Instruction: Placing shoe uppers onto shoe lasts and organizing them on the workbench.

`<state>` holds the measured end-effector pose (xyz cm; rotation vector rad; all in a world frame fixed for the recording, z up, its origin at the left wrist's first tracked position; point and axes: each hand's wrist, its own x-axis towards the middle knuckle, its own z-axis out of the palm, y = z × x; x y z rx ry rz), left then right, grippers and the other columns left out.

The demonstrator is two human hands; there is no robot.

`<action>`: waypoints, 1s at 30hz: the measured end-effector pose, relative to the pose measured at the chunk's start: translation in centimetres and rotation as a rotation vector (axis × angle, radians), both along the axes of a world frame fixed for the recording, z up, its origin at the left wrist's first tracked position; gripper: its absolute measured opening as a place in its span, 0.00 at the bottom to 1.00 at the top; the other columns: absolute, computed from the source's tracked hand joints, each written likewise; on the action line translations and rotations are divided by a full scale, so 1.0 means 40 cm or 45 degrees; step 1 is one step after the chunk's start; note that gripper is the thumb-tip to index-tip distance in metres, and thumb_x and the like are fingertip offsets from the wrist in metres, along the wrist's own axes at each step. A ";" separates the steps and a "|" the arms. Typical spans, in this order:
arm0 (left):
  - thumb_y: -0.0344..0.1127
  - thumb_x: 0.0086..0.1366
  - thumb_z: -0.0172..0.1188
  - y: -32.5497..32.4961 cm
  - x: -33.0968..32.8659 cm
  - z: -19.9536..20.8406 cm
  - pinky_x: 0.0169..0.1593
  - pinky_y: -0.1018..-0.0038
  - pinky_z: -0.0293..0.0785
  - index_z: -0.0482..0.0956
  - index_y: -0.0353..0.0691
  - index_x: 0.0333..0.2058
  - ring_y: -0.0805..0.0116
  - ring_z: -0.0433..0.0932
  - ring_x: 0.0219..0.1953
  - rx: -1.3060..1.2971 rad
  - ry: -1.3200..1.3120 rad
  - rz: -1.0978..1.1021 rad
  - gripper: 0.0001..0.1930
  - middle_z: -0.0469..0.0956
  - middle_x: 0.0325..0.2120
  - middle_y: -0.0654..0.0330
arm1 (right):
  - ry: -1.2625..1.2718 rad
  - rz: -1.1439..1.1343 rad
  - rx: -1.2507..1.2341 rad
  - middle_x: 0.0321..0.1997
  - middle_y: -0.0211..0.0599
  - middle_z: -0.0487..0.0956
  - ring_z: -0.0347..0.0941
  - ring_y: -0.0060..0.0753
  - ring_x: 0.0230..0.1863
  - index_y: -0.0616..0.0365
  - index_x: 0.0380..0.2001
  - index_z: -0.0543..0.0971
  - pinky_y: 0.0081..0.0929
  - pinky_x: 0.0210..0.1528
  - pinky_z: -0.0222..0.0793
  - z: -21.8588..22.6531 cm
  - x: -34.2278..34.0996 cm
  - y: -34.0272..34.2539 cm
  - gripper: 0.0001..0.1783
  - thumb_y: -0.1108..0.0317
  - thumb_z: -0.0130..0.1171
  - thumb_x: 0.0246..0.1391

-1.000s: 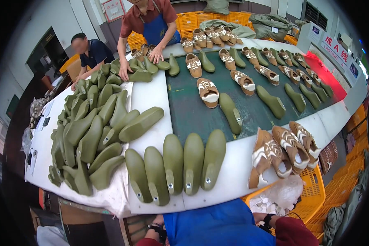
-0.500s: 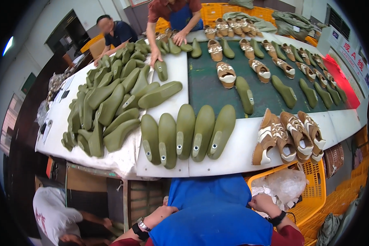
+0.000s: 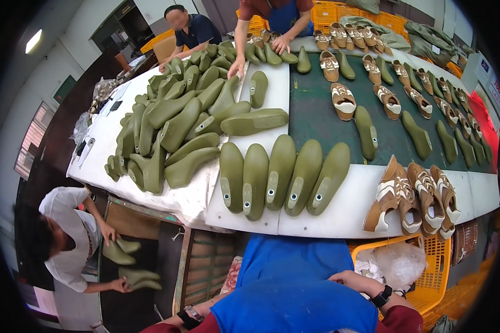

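Note:
My right hand [image 3: 354, 280] is at the right side of my blue apron [image 3: 294, 277], its fingers curled against the cloth. My left hand [image 3: 210, 305] is low at the apron's left side, its fingers hidden behind the cloth. Ahead, several olive-green shoe lasts [image 3: 280, 172] lie side by side along the near edge of the white table [image 3: 244, 223]. To their right stands a group of brown and white sneakers [image 3: 426, 194], leaning together. Neither hand touches the lasts or the sneakers.
A large pile of lasts [image 3: 172, 114] covers the table's left. Sneakers and lasts stand in rows on a green mat [image 3: 322, 133]. A yellow crate [image 3: 436, 277] with plastic bags is at my right. Co-workers stand beyond the table; another person [image 3: 75, 238] handles lasts at lower left.
The view has swung left, so the table sits farther right. My right hand has moved inward onto the apron; my left is more covered. The person at lower left has risen into view with lasts.

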<state>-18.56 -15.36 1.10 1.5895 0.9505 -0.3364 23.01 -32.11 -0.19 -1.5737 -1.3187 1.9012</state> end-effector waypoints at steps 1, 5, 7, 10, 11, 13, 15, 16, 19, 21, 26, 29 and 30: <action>0.43 0.63 0.52 0.006 0.003 0.001 0.34 0.72 0.72 0.78 0.39 0.34 0.62 0.78 0.30 -0.009 0.001 0.016 0.13 0.79 0.26 0.56 | 0.002 0.002 0.009 0.34 0.41 0.81 0.78 0.38 0.35 0.58 0.39 0.79 0.25 0.37 0.72 0.003 -0.001 0.008 0.13 0.67 0.58 0.50; 0.44 0.64 0.52 0.034 0.037 -0.001 0.33 0.74 0.71 0.78 0.40 0.34 0.65 0.77 0.29 -0.052 0.005 0.072 0.13 0.79 0.26 0.57 | -0.193 0.178 0.115 0.35 0.40 0.82 0.78 0.33 0.35 0.58 0.41 0.78 0.25 0.39 0.71 0.002 0.004 0.022 0.13 0.68 0.58 0.51; 0.44 0.64 0.52 0.038 0.051 -0.001 0.32 0.74 0.71 0.78 0.40 0.33 0.66 0.77 0.28 -0.080 0.006 0.107 0.13 0.79 0.25 0.58 | -0.185 0.177 0.105 0.35 0.40 0.82 0.78 0.31 0.35 0.58 0.42 0.78 0.24 0.39 0.71 -0.004 0.009 0.015 0.13 0.68 0.57 0.51; 0.44 0.64 0.52 0.038 0.070 0.001 0.31 0.75 0.70 0.78 0.40 0.33 0.68 0.76 0.27 -0.126 0.016 0.160 0.14 0.78 0.24 0.59 | 0.027 0.072 0.078 0.34 0.38 0.81 0.77 0.25 0.35 0.60 0.41 0.77 0.23 0.39 0.70 -0.005 0.023 -0.003 0.13 0.69 0.56 0.52; 0.45 0.64 0.52 0.037 0.077 0.002 0.31 0.76 0.70 0.78 0.40 0.32 0.68 0.76 0.27 -0.142 0.020 0.176 0.14 0.78 0.24 0.60 | 0.091 0.031 0.003 0.34 0.37 0.81 0.76 0.24 0.35 0.61 0.41 0.77 0.22 0.39 0.70 -0.002 0.027 -0.009 0.12 0.70 0.56 0.52; 0.45 0.64 0.52 0.036 0.091 0.003 0.31 0.76 0.70 0.78 0.40 0.32 0.70 0.76 0.26 -0.174 0.025 0.209 0.14 0.78 0.24 0.61 | 0.157 -0.009 -0.072 0.34 0.35 0.81 0.75 0.23 0.35 0.62 0.41 0.77 0.22 0.39 0.70 0.008 0.027 -0.024 0.12 0.71 0.55 0.52; 0.45 0.64 0.52 0.034 0.108 0.003 0.30 0.77 0.70 0.78 0.40 0.31 0.71 0.76 0.26 -0.204 0.025 0.248 0.14 0.78 0.23 0.62 | 0.236 -0.102 -0.069 0.33 0.34 0.80 0.73 0.21 0.35 0.64 0.41 0.76 0.22 0.40 0.69 0.026 0.031 -0.035 0.13 0.69 0.56 0.52; 0.45 0.64 0.52 0.033 0.118 0.001 0.30 0.77 0.69 0.78 0.40 0.31 0.72 0.76 0.26 -0.217 0.023 0.273 0.14 0.78 0.23 0.62 | 0.237 -0.091 -0.065 0.33 0.34 0.80 0.73 0.21 0.35 0.64 0.41 0.76 0.22 0.40 0.69 0.067 0.030 -0.038 0.13 0.69 0.56 0.52; 0.46 0.64 0.52 0.029 0.147 -0.006 0.29 0.78 0.69 0.78 0.41 0.31 0.73 0.75 0.25 -0.260 0.013 0.345 0.15 0.78 0.22 0.63 | 0.131 -0.342 0.114 0.33 0.40 0.79 0.75 0.34 0.36 0.59 0.36 0.77 0.26 0.43 0.68 0.152 0.042 -0.036 0.10 0.67 0.51 0.54; 0.46 0.65 0.52 0.033 0.164 -0.023 0.29 0.79 0.69 0.78 0.41 0.30 0.75 0.75 0.24 -0.291 0.001 0.386 0.15 0.78 0.22 0.64 | 0.019 -0.327 0.122 0.33 0.40 0.79 0.75 0.36 0.36 0.59 0.36 0.77 0.27 0.43 0.68 0.162 0.048 -0.038 0.10 0.66 0.52 0.54; 0.51 0.60 0.59 0.052 0.199 -0.125 0.21 0.82 0.62 0.75 0.44 0.21 0.86 0.68 0.18 -0.232 -0.066 0.306 0.18 0.72 0.15 0.72 | -0.246 -0.254 0.121 0.33 0.41 0.79 0.74 0.39 0.37 0.58 0.34 0.78 0.30 0.42 0.68 0.168 0.052 -0.041 0.10 0.65 0.55 0.52; 0.52 0.58 0.61 0.072 0.285 -0.036 0.20 0.79 0.62 0.75 0.42 0.19 0.84 0.67 0.17 -0.463 0.022 0.401 0.20 0.71 0.14 0.71 | -0.402 -0.156 0.140 0.33 0.42 0.79 0.74 0.40 0.37 0.58 0.33 0.78 0.31 0.42 0.67 0.147 0.061 -0.031 0.10 0.64 0.56 0.51; 0.52 0.58 0.61 0.078 0.304 -0.031 0.20 0.79 0.62 0.75 0.42 0.19 0.84 0.67 0.17 -0.450 0.007 0.459 0.20 0.71 0.14 0.71 | -0.453 -0.100 0.169 0.33 0.42 0.79 0.74 0.41 0.37 0.58 0.33 0.78 0.32 0.42 0.67 0.150 0.064 -0.013 0.10 0.63 0.57 0.51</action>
